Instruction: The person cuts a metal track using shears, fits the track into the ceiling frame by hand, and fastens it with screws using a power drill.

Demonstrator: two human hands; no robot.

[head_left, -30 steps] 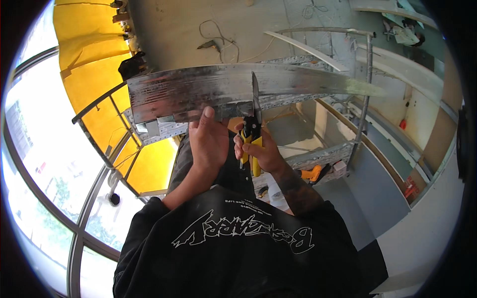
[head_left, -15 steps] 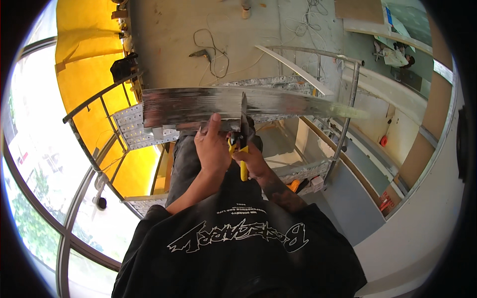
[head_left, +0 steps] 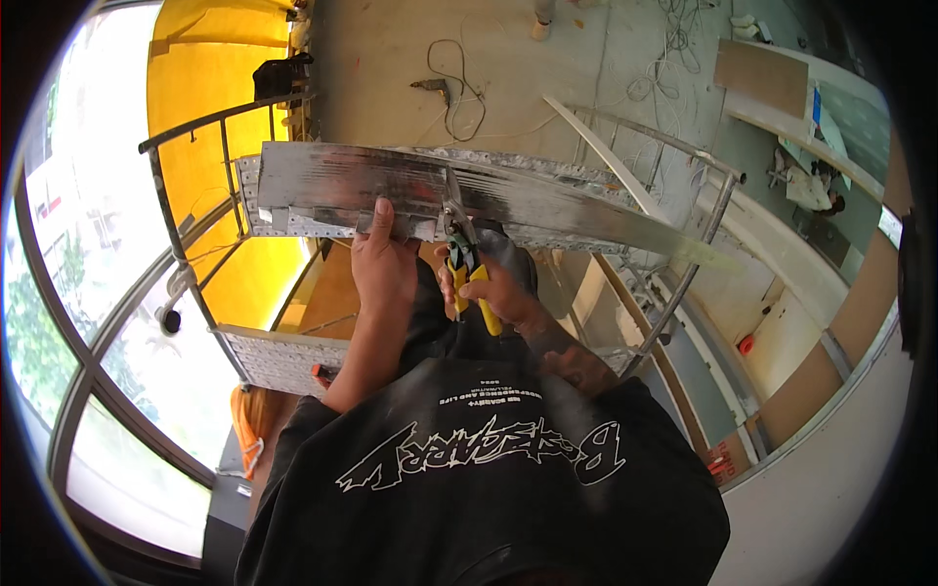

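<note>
A long, streaked silvery metal strip (head_left: 332,176) lies crosswise in front of me, its pale right end reaching out past the railing. My left hand (head_left: 386,269) grips the strip's lower edge toward the left, thumb up on its face, beside small bent tabs. My right hand (head_left: 498,293) is closed on yellow-handled metal snips (head_left: 467,264). Their jaws point away from me and overlap the strip right of my left thumb; whether they have cut into it I cannot tell.
Scaffold railings (head_left: 713,215) and perforated platforms (head_left: 274,361) surround me. A corded drill (head_left: 438,90) and cables lie on the floor below. A pale plank (head_left: 601,151) slants across the right side. A person (head_left: 811,186) is low at upper right. Windows (head_left: 73,195) fill the left.
The strip now slants down to the right. The snips' jaws, upright against it before, tilt more to the left and sit further left in view. The surroundings have shifted with my head.
</note>
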